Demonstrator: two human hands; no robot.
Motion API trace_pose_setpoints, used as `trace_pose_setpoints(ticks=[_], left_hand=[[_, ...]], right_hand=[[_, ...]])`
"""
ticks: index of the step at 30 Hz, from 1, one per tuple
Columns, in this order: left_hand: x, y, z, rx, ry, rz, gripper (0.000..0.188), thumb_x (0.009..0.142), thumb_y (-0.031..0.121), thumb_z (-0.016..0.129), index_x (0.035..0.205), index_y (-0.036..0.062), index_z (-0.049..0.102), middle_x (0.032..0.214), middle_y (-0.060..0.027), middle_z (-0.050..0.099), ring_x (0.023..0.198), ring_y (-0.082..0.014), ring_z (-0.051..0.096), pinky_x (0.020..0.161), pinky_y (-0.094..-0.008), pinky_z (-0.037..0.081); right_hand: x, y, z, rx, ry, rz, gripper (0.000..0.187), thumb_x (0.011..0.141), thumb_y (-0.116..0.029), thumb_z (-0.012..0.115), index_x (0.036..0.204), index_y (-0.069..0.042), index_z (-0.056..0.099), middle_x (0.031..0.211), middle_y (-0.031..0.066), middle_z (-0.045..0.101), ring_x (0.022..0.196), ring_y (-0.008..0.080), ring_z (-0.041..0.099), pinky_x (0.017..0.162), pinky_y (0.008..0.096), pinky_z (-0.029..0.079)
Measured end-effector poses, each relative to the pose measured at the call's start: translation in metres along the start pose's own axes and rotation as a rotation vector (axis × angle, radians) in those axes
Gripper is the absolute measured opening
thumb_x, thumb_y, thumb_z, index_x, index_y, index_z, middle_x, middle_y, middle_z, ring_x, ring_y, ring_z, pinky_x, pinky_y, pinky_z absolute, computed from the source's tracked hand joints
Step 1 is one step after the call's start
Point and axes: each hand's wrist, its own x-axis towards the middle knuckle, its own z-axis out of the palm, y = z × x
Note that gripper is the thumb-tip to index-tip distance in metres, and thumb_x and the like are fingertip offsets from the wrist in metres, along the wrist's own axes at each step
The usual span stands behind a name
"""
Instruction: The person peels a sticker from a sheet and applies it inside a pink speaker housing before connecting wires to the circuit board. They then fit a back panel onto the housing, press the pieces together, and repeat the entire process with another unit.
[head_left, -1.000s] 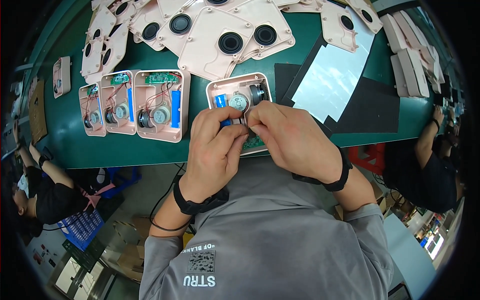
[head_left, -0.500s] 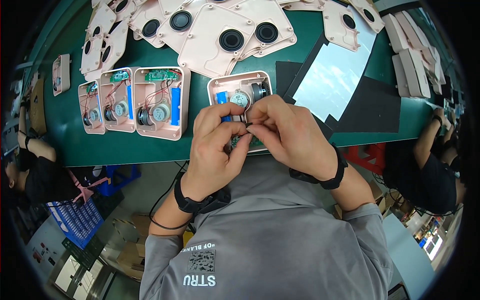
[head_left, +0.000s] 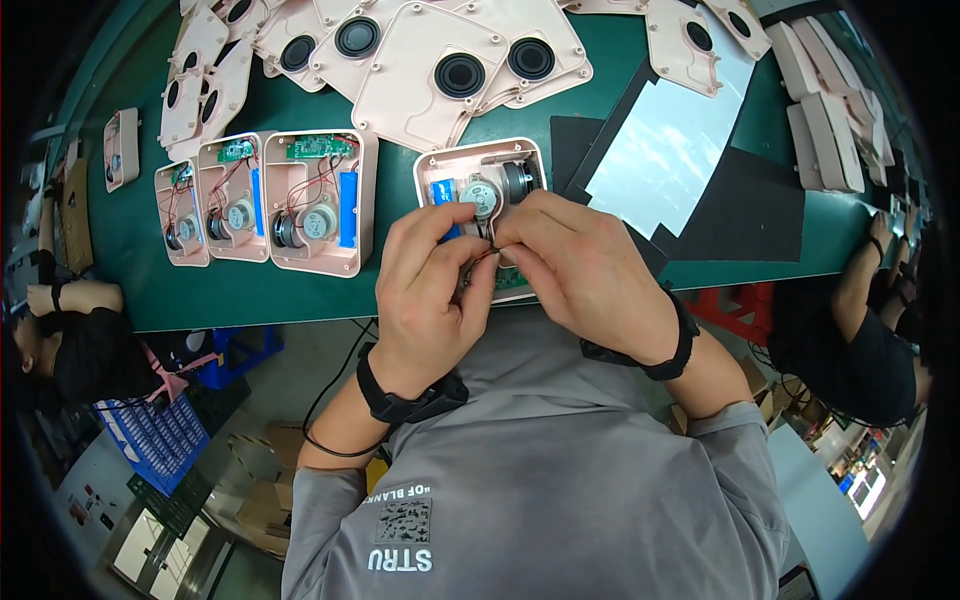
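Observation:
A pale pink speaker housing [head_left: 470, 157] lies open-side up on the bench, right in front of me. Inside it are a blue battery [head_left: 443, 191], a round silver speaker [head_left: 483, 199], a black round part [head_left: 519, 181] and a green circuit board [head_left: 511, 279], partly covered by my fingers. Over its near half, my left hand [head_left: 425, 295] pinches thin wires [head_left: 486, 250] between thumb and forefinger. My right hand [head_left: 590, 275] meets it from the other side, its thumb and forefinger closed on the same wires. The exact wire ends are hidden by the fingertips.
Three wired pink housings [head_left: 318, 262] stand in a row at left. Pink panels with black round drivers [head_left: 430, 95] pile up at the back. A shiny sheet [head_left: 655, 150] on black boards [head_left: 750, 215] lies right, near stacked pink shells [head_left: 828, 150]. Other people sit at both sides.
My fingertips have shifted slightly, and dark and reddish wires now show between them. Both hands stay over the near half of the housing.

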Motion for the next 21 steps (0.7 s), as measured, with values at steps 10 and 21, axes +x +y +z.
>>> trace_pose_setpoints(ticks=[10, 21], left_hand=[[0.001, 0.002, -0.001, -0.055, -0.079, -0.088, 0.018, 0.080, -0.003, 0.079, 0.096, 0.0021, 0.073, 0.126, -0.0141, 0.068, 0.116, -0.0366, 0.063, 0.097, -0.0443, 0.050], [-0.003, -0.003, 0.002, 0.012, -0.059, 0.069, 0.028, 0.080, -0.009, 0.079, 0.105, 0.0000, 0.070, 0.122, -0.0175, 0.069, 0.114, -0.0386, 0.066, 0.095, -0.0440, 0.055]], right_hand=[[-0.002, 0.005, 0.003, 0.090, 0.066, 0.000, 0.017, 0.089, 0.003, 0.073, 0.105, -0.002, 0.070, 0.097, 0.0119, 0.069, 0.081, 0.0347, 0.070, 0.067, 0.0407, 0.056], [0.015, 0.008, -0.017, 0.127, -0.128, 0.021, 0.009, 0.088, -0.002, 0.077, 0.096, 0.001, 0.075, 0.088, 0.0122, 0.071, 0.079, 0.0328, 0.069, 0.069, 0.0397, 0.055]])
